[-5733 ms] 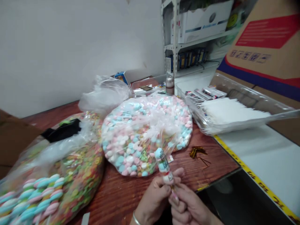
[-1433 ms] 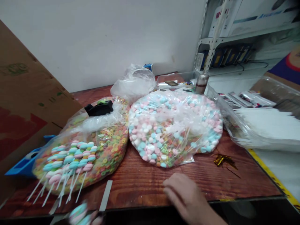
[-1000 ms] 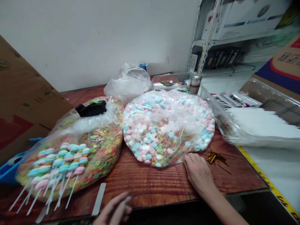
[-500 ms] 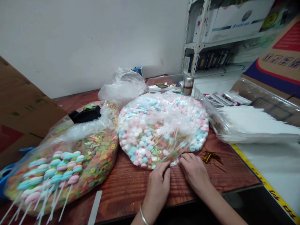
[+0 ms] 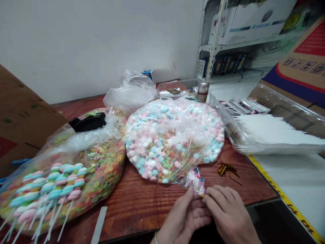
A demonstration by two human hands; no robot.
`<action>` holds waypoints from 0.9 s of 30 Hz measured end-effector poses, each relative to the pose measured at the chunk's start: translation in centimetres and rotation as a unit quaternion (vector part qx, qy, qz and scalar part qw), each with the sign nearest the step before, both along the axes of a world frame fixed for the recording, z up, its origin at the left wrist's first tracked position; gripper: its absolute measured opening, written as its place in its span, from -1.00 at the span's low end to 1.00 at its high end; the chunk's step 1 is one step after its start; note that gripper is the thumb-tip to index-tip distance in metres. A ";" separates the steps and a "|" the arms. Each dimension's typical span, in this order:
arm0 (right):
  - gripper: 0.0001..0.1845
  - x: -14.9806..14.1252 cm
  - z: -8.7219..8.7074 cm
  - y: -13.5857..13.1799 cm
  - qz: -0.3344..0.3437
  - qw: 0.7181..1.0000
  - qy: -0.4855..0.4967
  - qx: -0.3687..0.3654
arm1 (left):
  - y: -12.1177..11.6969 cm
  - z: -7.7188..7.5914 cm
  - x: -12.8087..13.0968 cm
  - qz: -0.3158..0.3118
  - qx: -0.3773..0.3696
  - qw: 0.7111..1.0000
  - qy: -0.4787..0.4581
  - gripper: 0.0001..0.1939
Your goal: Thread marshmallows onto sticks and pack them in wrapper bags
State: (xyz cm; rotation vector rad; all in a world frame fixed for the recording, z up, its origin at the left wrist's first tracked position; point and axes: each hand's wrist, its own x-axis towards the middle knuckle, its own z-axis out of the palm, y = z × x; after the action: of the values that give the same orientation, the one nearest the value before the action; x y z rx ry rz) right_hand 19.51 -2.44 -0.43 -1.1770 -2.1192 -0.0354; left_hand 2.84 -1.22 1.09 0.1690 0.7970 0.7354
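Room bright; light even and diffuse, direction cannot be told. White wall (image 5: 88,44) evenly lit, without hard shadows. Small white glare spots on the plastic bag (image 5: 175,135) and along the rim of the clear tray (image 5: 279,149). Deepest shadow in the dark gap below the table (image 5: 142,217). Wide-angle bending toward the frame edges: shelf upright (image 5: 214,37) leans, table edge slants. Centre fairly sharp; tray contents slightly smeared toward the right edge.

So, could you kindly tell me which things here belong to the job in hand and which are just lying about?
In use: left hand, right hand, printed card, bag of pastel marshmallows.
Lying about: gold twist ties, bag of coloured cereal rings, clear tray of white sticks.
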 end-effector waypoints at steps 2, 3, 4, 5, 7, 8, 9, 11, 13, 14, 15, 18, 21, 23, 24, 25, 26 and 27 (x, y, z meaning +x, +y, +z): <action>-0.76 0.9 0.2 -0.6 0.040 0.999 -0.015 0.019 | 0.4 -0.1 0.6 0.072 0.011 0.997 -0.019 -0.71; -0.71 1.1 0.1 -0.9 0.034 0.999 0.004 -0.002 | 0.6 0.0 0.8 0.102 0.017 0.995 -0.008 -0.75; -0.61 1.1 -0.1 -1.0 0.009 0.998 0.053 -0.045 | 0.8 0.1 1.0 0.127 0.020 0.992 0.009 -0.78; -0.50 0.8 -0.3 -1.1 -0.033 0.984 0.136 -0.107 | 0.9 0.2 1.1 0.147 0.020 0.989 0.027 -0.79; -0.35 -0.3 -0.6 -1.0 -0.103 0.900 0.339 -0.253 | 0.9 0.7 1.5 0.165 0.022 0.985 0.055 -0.77; -0.36 -1.0 -0.6 -0.8 -0.107 0.837 0.431 -0.319 | 0.9 0.9 1.6 0.164 0.032 0.984 0.064 -0.75; -0.43 -1.7 -0.5 -0.5 -0.097 0.774 0.504 -0.371 | 0.8 1.2 1.7 0.161 0.050 0.983 0.072 -0.74; -0.58 -2.8 0.0 0.0 -0.059 0.692 0.573 -0.435 | 0.6 1.7 1.8 0.162 0.083 0.979 0.093 -0.71; -0.68 -3.2 0.7 0.5 -0.030 0.686 0.565 -0.457 | 0.6 2.2 1.7 0.187 0.105 0.969 0.121 -0.72; -0.70 -3.2 1.0 0.6 -0.021 0.698 0.548 -0.461 | 0.7 2.4 1.5 0.209 0.115 0.962 0.134 -0.72; -0.70 -3.2 1.2 0.7 -0.014 0.713 0.527 -0.463 | 0.7 2.5 1.4 0.226 0.125 0.956 0.143 -0.70; -0.67 -3.0 1.2 0.8 -0.003 0.759 0.459 -0.462 | 1.1 2.6 0.9 0.258 0.145 0.942 0.160 -0.53; -0.63 -3.3 0.8 0.7 -0.020 0.809 0.390 -0.439 | 1.3 2.1 0.7 0.271 0.140 0.939 0.156 -0.53; -0.58 -3.5 0.8 0.6 -0.025 0.848 0.333 -0.411 | 1.3 1.5 0.5 0.265 0.131 0.946 0.131 -0.69; -0.56 -3.6 0.8 0.5 -0.022 0.867 0.306 -0.393 | 1.3 1.2 0.4 0.258 0.122 0.952 0.112 -0.75; -0.55 -3.7 0.9 0.4 -0.017 0.883 0.284 -0.373 | 1.3 0.9 0.3 0.252 0.108 0.957 0.093 -0.76; -0.56 -3.7 1.0 0.3 -0.014 0.896 0.272 -0.350 | 1.3 0.6 0.1 0.251 0.090 0.961 0.074 -0.73; -0.59 -3.7 1.2 0.2 -0.019 0.906 0.271 -0.323 | 1.4 0.4 0.0 0.255 0.070 0.963 0.057 -0.70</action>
State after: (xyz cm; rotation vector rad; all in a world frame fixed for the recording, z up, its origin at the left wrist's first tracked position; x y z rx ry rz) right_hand 15.81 -2.28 0.72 -1.3829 -1.6304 0.9360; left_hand 2.80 0.16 1.47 0.1338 0.9093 1.2800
